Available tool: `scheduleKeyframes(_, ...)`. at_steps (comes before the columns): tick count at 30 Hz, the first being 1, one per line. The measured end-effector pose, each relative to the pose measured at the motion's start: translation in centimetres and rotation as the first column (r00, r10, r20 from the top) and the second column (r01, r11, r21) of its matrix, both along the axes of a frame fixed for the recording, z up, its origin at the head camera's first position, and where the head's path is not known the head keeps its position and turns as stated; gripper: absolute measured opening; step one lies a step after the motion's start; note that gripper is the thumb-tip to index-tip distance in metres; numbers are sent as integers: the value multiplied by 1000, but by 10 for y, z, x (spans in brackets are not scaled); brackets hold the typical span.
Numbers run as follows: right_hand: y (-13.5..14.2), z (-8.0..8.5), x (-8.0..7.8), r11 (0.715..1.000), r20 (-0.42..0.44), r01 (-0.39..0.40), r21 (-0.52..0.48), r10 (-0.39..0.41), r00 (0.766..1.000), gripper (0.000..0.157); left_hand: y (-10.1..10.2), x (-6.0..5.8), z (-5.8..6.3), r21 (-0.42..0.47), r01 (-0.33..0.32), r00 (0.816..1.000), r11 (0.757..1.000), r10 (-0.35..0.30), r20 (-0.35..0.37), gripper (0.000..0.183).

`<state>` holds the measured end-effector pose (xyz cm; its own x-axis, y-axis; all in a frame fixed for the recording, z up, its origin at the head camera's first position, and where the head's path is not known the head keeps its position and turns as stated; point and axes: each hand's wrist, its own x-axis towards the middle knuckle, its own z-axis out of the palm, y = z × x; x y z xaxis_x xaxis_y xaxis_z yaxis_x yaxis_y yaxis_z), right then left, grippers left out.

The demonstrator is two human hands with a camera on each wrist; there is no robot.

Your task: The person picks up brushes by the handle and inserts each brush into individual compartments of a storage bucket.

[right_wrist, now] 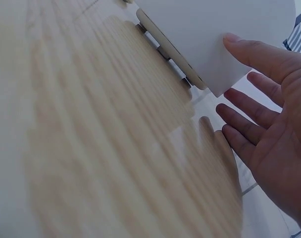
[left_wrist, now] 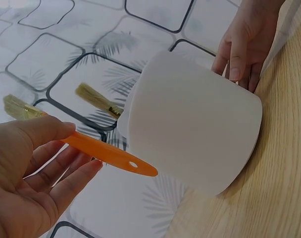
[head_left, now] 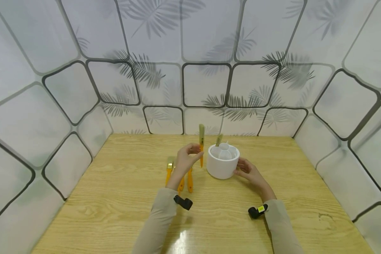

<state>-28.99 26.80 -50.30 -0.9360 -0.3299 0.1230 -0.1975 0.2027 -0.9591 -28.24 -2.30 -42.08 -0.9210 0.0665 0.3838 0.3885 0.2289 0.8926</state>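
Note:
My left hand (head_left: pixel 185 160) pinches a paintbrush (left_wrist: pixel 107 151) between thumb and fingers, its pale bristles up and its orange handle pointing down. Just to the right of this brush, apart from it, stands a white round desk organizer (head_left: pixel 223 168) with divided compartments at the top. A second paintbrush (head_left: pixel 219 140) leans inside it, bristles showing above the rim. At the organizer's right side is my right hand (right_wrist: pixel 284 114), thumb against the wall and fingers fairly straight beside the lower edge. The organizer's far side is hidden in the head view.
Several orange-handled paintbrushes (head_left: pixel 190 181) lie on the wooden table (head_left: pixel 114 197), partly covered by my left hand and forearm. Patterned white fabric walls (head_left: pixel 206 84) rise at the back and both sides of the table.

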Motion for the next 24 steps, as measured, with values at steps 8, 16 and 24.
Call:
scheduleKeyframes(8, 0, 0, 0, 1000, 4, 4, 6, -4, 1000, 62, 5, -9, -9, 20, -8, 1000, 1000, 8, -8, 27)
scheduleKeyframes(16, 0, 1, 0, 1000, 15, 2, 12, -2, 1000, 63, 10, -12, -6, 8, -32, 999, 999, 32, -1, 28)
scheduleKeyframes(24, 4, -9, -7, 1000, -3, 0, 8, 0, 1000, 61, 14, -11, 0, 36, -32, 999, 999, 32, 0, 28)
